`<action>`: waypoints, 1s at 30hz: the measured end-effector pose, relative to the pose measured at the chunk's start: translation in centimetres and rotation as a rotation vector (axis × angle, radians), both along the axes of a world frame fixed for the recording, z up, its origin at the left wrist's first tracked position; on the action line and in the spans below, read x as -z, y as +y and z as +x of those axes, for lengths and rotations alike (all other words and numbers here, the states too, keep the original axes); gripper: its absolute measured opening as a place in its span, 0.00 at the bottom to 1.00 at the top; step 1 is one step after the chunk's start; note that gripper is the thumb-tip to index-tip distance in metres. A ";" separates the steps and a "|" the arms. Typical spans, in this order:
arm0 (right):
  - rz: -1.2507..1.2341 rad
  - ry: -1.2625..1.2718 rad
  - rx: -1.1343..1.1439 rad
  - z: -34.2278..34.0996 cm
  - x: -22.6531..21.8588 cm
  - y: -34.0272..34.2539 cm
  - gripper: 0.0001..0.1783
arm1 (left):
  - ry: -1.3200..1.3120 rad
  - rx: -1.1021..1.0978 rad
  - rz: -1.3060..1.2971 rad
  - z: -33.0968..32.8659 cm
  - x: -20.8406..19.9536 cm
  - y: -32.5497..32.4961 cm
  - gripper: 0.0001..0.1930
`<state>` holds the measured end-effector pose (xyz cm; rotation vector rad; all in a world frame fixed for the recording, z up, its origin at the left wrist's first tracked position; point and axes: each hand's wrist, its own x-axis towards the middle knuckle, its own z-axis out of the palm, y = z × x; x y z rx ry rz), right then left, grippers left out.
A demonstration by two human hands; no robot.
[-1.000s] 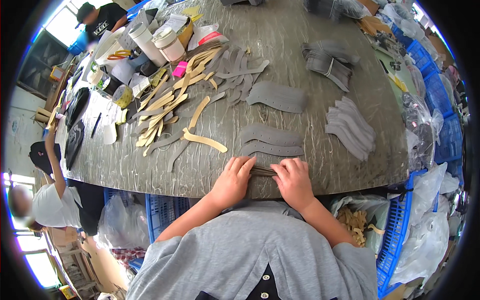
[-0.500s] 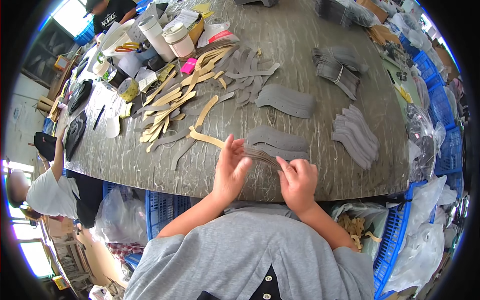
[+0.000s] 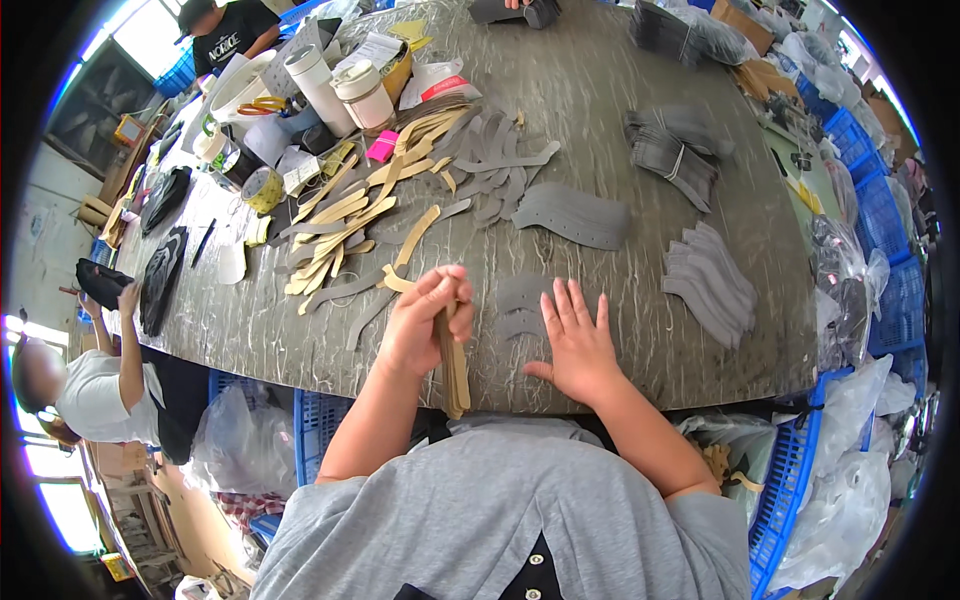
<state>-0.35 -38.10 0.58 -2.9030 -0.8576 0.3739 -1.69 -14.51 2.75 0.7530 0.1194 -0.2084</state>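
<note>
My left hand is closed round a narrow bundle of strips, brown on the side and tan at the lower end, which hangs down toward the table's near edge. My right hand lies spread and palm down over flat grey curved pieces, covering their right part. Beyond them sits a stack of grey curved pieces with small holes along one edge. Just past my left hand, loose tan and grey strips lie in a tangled heap.
Fanned grey pieces and a tied dark grey bundle lie at the right. Jars, tape and scissors crowd the far left. Blue crates flank the table. Co-workers stand at the left and far left.
My right hand has let go of the strip bundle and spread flat over the grey pieces. My left hand has turned the bundle from sideways to pointing toward me.
</note>
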 end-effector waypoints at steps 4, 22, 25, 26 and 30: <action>0.548 -0.097 0.009 -1.2 0.1 0.2 0.37 | -0.197 0.120 0.220 -0.5 0.5 -1.4 0.31; 1.516 0.797 0.389 -1.8 -2.6 3.8 0.05 | -0.416 0.203 1.587 -1.1 -4.2 -5.3 0.29; 1.471 0.940 0.331 -1.4 -3.4 3.2 0.05 | -0.226 0.333 1.182 -0.6 -4.8 -4.2 0.25; 1.472 0.988 0.354 -1.3 -4.1 2.8 0.06 | -0.196 0.299 0.977 -0.8 -4.2 -4.1 0.23; 1.385 0.995 0.382 -1.1 -4.5 2.1 0.07 | -0.536 0.256 1.237 -1.3 -3.5 -3.7 0.49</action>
